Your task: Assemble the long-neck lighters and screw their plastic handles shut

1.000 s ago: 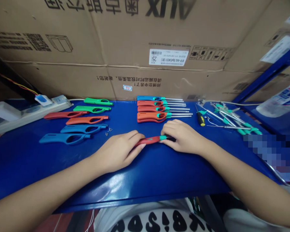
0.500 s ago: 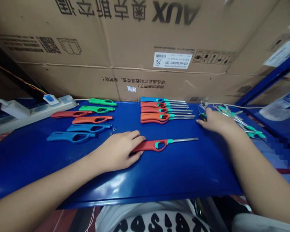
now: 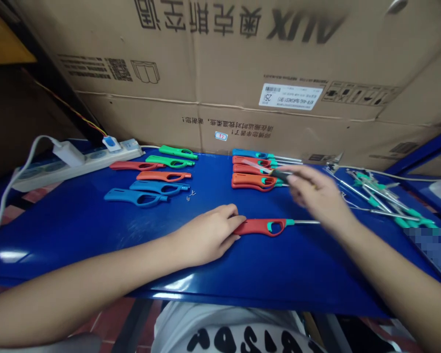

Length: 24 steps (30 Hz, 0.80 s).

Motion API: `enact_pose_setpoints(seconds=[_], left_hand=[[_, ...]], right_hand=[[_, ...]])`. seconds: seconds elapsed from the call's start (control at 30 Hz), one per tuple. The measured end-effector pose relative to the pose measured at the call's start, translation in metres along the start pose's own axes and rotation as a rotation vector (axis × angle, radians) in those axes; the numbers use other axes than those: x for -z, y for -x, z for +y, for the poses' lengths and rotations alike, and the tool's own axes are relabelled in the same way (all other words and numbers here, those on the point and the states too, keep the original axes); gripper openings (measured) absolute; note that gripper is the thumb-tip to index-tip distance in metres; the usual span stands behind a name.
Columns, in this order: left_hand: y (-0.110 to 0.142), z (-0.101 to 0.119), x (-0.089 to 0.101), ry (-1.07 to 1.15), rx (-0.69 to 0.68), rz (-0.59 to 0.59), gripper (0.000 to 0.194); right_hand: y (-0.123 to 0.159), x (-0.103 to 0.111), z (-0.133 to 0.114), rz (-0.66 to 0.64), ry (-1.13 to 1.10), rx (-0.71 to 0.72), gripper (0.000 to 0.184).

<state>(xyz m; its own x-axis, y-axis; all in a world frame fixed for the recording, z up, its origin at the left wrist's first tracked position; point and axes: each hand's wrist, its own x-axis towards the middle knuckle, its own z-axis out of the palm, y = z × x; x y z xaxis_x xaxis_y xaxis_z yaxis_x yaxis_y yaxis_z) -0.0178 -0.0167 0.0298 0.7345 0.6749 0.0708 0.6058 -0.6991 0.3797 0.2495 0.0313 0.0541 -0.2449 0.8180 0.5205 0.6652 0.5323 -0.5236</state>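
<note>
My left hand point(image 3: 215, 233) is closed on the handle end of a red gas lighter point(image 3: 255, 226) lying on the blue table. The lighter has a green trigger and collar, and its metal tube points right. My right hand point(image 3: 312, 193), blurred by motion, grips a screwdriver point(image 3: 279, 173) by its dark handle, with the shaft pointing left over a row of lighters. That row holds orange lighters point(image 3: 252, 180) and a blue lighter point(image 3: 248, 152), all with metal tubes. Several small screws point(image 3: 191, 194) lie beyond my left hand.
Green handle shells point(image 3: 174, 151), an orange shell point(image 3: 158, 175) and blue shells point(image 3: 134, 197) lie at the left. A power strip point(image 3: 91, 164) stands behind them. Metal tubes with green parts point(image 3: 385, 196) are heaped at the right. A cardboard box point(image 3: 206, 63) closes off the back.
My right hand has left the red lighter's tube, reached right to the screwdriver, and come back left holding it. The left hand keeps hold of the lighter. The view has swung left.
</note>
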Motion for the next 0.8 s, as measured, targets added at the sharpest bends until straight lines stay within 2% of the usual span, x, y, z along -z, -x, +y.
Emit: enact_pose_setpoints(seconds=[0.07,0.1,0.17,0.27,0.43,0.8], left_hand=[[0.000,0.001,-0.002,-0.035,-0.005,0.010,0.033],[0.000,0.001,-0.003,-0.052,-0.010,0.018,0.032],[0.001,0.001,-0.003,-0.078,-0.024,0.030,0.030],[0.001,-0.001,-0.004,-0.082,-0.046,0.042,0.031],[0.002,-0.006,-0.005,-0.012,-0.058,0.066,0.032],[0.000,-0.006,-0.002,0.063,-0.044,0.060,0.032]], right_hand=[[0.006,-0.028,-0.015,-0.217,-0.229,-0.046,0.027],[0.008,-0.040,-0.021,-0.272,-0.294,-0.048,0.026],[0.008,-0.059,-0.028,-0.353,-0.373,-0.056,0.026],[0.003,-0.076,-0.028,-0.403,-0.411,-0.081,0.027],[-0.005,-0.087,-0.022,-0.424,-0.437,-0.121,0.026],[-0.008,-0.086,-0.027,-0.448,-0.412,-0.088,0.023]])
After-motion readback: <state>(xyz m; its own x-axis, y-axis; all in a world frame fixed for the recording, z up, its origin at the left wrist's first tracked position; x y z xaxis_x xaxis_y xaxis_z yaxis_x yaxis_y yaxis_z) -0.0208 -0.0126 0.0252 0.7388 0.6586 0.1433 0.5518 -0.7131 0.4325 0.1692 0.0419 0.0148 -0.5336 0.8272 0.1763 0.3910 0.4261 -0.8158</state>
